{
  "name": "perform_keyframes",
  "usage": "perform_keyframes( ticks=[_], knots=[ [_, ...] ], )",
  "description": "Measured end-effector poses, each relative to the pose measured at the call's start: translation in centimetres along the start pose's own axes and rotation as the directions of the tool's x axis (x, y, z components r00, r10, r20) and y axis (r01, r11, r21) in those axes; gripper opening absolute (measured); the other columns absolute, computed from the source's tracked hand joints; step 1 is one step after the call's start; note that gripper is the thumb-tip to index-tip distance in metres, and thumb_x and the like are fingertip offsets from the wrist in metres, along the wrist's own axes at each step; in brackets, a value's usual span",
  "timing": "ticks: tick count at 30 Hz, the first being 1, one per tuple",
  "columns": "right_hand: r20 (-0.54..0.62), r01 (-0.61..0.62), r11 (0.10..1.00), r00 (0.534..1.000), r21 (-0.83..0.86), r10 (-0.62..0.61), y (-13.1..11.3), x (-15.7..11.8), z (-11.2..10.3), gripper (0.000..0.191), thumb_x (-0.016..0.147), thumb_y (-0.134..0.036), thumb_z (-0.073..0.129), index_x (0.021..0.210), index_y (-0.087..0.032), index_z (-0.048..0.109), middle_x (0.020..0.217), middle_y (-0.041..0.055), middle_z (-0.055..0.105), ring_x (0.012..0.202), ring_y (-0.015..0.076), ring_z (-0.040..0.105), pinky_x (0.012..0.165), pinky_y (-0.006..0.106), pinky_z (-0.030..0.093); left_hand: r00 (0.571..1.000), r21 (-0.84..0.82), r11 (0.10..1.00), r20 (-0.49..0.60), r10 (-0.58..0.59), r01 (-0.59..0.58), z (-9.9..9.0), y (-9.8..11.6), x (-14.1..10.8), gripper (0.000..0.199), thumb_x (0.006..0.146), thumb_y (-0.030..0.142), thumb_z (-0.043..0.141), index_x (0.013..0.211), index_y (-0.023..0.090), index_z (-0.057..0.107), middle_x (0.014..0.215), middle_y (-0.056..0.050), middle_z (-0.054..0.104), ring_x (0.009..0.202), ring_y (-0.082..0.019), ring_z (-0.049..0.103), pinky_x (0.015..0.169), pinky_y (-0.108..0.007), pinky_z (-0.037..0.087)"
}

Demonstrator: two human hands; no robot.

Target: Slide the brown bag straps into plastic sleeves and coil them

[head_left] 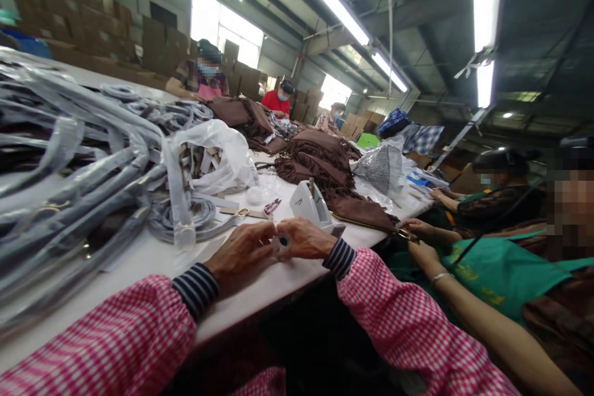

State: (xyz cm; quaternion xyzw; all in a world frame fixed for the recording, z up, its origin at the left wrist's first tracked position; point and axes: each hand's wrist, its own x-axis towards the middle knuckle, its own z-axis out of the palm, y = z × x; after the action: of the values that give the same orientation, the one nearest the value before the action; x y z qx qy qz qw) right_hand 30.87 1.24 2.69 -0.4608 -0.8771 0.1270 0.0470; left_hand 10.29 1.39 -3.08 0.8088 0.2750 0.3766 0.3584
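Observation:
My right hand [306, 238] is closed around a small roll of clear tape [282, 242] with a dark centre, just above the table's front edge. My left hand [244, 253] meets it from the other side, fingers curled and pinching at the roll's edge; its fingertips are partly hidden. Right behind both hands stands a white-grey tape dispenser [310, 205]. Small pink-handled snips [272, 206] lie left of the dispenser, beside a strap with a gold ring [242, 213].
Plastic-wrapped grey straps [106, 167] heap up on the left, near a clear plastic bag [218, 151]. Brown fringed bags [315, 161] are piled beyond the dispenser. At right, a co-worker's hands [424, 247] hold a metal clasp on a brown bag. Other people sit around the table.

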Motion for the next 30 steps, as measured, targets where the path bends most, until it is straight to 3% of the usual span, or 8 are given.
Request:
perform_keyframes(
  ticks=[3, 7, 12, 19, 21, 24, 27, 30],
  knots=[
    [-0.024, -0.002, 0.983, 1.0, 0.182, 0.007, 0.5, -0.7, -0.3, 0.041, 0.066, -0.015, 0.089, 0.105, -0.017, 0.075, 0.093, 0.0004, 0.067, 0.081, 0.0152, 0.059, 0.074, 0.025, 0.044, 0.99, -0.248, 0.96, -0.02, -0.141, 0.131, 0.0, -0.3, 0.3, 0.023, 0.08, 0.034, 0.075, 0.094, 0.019, 0.066, 0.091, -0.004, 0.072, 0.081, -0.022, 0.068, 0.072, -0.032, 0.052],
    [-0.11, 0.019, 0.922, 0.994, 0.386, 0.025, 0.6, -1.4, -0.7, 0.049, 0.064, -0.023, 0.095, 0.109, -0.021, 0.077, 0.097, -0.001, 0.06, 0.084, 0.0148, 0.057, 0.074, 0.025, 0.047, 0.984, -0.401, 0.899, 0.048, -0.172, 0.177, -0.1, -0.1, 0.6, 0.036, 0.078, 0.039, 0.078, 0.103, 0.016, 0.065, 0.101, -0.009, 0.073, 0.091, -0.024, 0.072, 0.078, -0.037, 0.058],
    [-0.199, 0.052, 0.836, 0.977, 0.546, 0.069, -0.3, -1.1, 0.4, 0.049, 0.062, -0.026, 0.095, 0.107, -0.022, 0.077, 0.098, -0.0008, 0.06, 0.081, 0.0136, 0.057, 0.067, 0.024, 0.048, 0.955, -0.648, 0.705, 0.145, -0.257, 0.288, -0.5, 0.4, 0.5, 0.043, 0.072, 0.038, 0.087, 0.102, 0.015, 0.068, 0.095, -0.007, 0.073, 0.084, -0.021, 0.071, 0.073, -0.032, 0.056],
    [-0.203, 0.036, 0.536, 0.945, 0.843, 0.256, 0.2, -1.4, 2.0, 0.057, 0.062, -0.035, 0.094, 0.112, -0.02, 0.072, 0.088, -0.001, 0.063, 0.076, 0.0157, 0.058, 0.058, 0.025, 0.053, 0.919, -0.731, 0.607, 0.071, -0.387, 0.312, -1.0, -0.2, 0.6, 0.041, 0.067, 0.033, 0.094, 0.099, 0.014, 0.076, 0.097, -0.006, 0.074, 0.083, -0.017, 0.069, 0.075, -0.029, 0.056],
    [-0.223, 0.008, 0.572, 0.925, 0.821, 0.308, 0.7, -1.6, 2.2, 0.058, 0.064, -0.036, 0.093, 0.115, -0.019, 0.071, 0.086, -0.0016, 0.061, 0.072, 0.0153, 0.058, 0.057, 0.026, 0.052, 0.904, -0.784, 0.552, 0.03, -0.426, 0.286, -1.3, -0.1, 0.7, 0.041, 0.066, 0.032, 0.096, 0.098, 0.013, 0.077, 0.103, -0.008, 0.074, 0.089, -0.018, 0.069, 0.079, -0.029, 0.057],
    [-0.282, -0.078, 0.798, 0.911, 0.597, 0.3, 1.2, -1.6, 2.7, 0.052, 0.071, -0.034, 0.09, 0.117, -0.017, 0.071, 0.091, 0.0002, 0.063, 0.072, 0.0152, 0.058, 0.067, 0.03, 0.053, 0.892, -0.834, 0.496, -0.011, -0.451, 0.241, -1.7, -0.2, 0.9, 0.042, 0.066, 0.033, 0.096, 0.099, 0.014, 0.077, 0.11, -0.009, 0.073, 0.095, -0.019, 0.069, 0.084, -0.029, 0.058],
    [-0.269, -0.129, 0.971, 0.946, 0.201, 0.182, 0.4, -1.8, 3.1, 0.047, 0.08, -0.031, 0.085, 0.123, -0.021, 0.07, 0.108, 0.0057, 0.066, 0.094, 0.0229, 0.064, 0.087, 0.039, 0.054, 0.894, -0.853, 0.467, -0.002, -0.448, 0.232, -1.9, -0.6, 0.9, 0.039, 0.072, 0.035, 0.094, 0.098, 0.013, 0.076, 0.109, -0.01, 0.075, 0.094, -0.018, 0.071, 0.085, -0.028, 0.059],
    [-0.386, -0.095, 0.995, 0.917, 0.023, 0.097, -1.1, -2.0, 3.3, 0.048, 0.087, -0.032, 0.079, 0.132, -0.024, 0.064, 0.126, 0.0105, 0.064, 0.122, 0.0326, 0.057, 0.101, 0.048, 0.051, 0.901, -0.867, 0.448, 0.0, -0.435, 0.216, -1.8, -0.9, 0.9, 0.036, 0.075, 0.034, 0.092, 0.097, 0.013, 0.074, 0.104, -0.009, 0.075, 0.088, -0.017, 0.073, 0.083, -0.027, 0.06]
  ],
)
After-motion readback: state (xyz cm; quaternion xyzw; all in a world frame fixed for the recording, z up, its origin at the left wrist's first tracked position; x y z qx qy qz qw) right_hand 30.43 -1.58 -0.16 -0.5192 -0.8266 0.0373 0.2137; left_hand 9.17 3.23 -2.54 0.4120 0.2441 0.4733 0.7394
